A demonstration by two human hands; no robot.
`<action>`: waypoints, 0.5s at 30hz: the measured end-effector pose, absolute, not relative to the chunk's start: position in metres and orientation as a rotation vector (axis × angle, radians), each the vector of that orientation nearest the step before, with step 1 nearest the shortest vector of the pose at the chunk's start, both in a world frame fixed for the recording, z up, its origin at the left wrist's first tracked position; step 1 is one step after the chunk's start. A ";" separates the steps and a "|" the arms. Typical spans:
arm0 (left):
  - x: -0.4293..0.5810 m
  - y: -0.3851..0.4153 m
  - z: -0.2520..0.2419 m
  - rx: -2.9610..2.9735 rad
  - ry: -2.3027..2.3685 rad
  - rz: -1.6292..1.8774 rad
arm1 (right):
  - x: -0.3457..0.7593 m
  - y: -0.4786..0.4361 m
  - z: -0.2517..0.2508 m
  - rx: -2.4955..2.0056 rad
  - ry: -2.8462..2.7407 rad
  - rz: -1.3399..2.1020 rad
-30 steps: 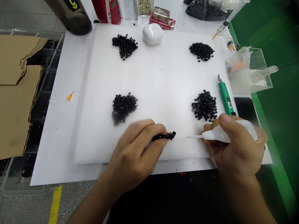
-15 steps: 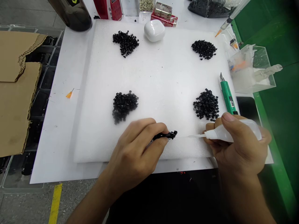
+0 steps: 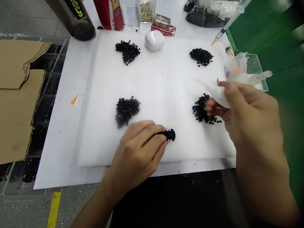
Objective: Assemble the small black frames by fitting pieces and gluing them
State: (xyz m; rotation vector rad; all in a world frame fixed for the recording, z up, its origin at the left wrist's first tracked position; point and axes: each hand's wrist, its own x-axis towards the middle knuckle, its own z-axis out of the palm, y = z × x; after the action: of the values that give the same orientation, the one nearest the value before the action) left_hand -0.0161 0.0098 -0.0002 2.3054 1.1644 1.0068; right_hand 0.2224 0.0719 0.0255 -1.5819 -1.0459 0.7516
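Note:
Between the fingers and thumb of my left hand [image 3: 140,148] is a small black part [image 3: 170,135], held just over the white foam pad [image 3: 152,87]. My right hand [image 3: 247,110], blurred, is closed round a white squeeze bottle [image 3: 217,94] whose thin nozzle points up and left. The bottle is above a pile of black square pieces [image 3: 200,109], partly hidden by my fingers. Another pile of square pieces [image 3: 127,109] lies left of centre. Smaller black bits form a pile at the back left [image 3: 128,52] and one at the back right [image 3: 201,57].
A white rounded case [image 3: 154,40] sits at the pad's back edge. Behind it stand a dark bottle [image 3: 79,22] and a red packet [image 3: 111,14]. A syringe [image 3: 228,25] and a clear box [image 3: 256,65] are at the right. An orange needle tip [image 3: 73,100] lies left.
My right hand has lifted the white bottle up and away from the black part, over the right pile. The black part has turned in my left hand. The view has shifted slightly.

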 end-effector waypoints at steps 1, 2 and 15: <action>-0.016 0.010 0.000 2.297 1.172 1.012 | 0.222 0.080 0.028 -1.603 -1.184 0.678; -0.016 0.010 0.000 2.289 1.178 1.017 | 0.221 0.088 0.030 -1.614 -1.306 0.617; -0.017 0.007 0.000 2.538 1.117 0.906 | 0.219 0.097 0.034 -1.646 -1.931 0.441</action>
State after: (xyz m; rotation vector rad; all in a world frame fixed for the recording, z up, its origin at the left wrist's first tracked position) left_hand -0.0167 0.0071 -0.0002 2.5382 1.1172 0.9057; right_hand 0.2191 0.0970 0.0337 -1.6463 -1.9306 0.4407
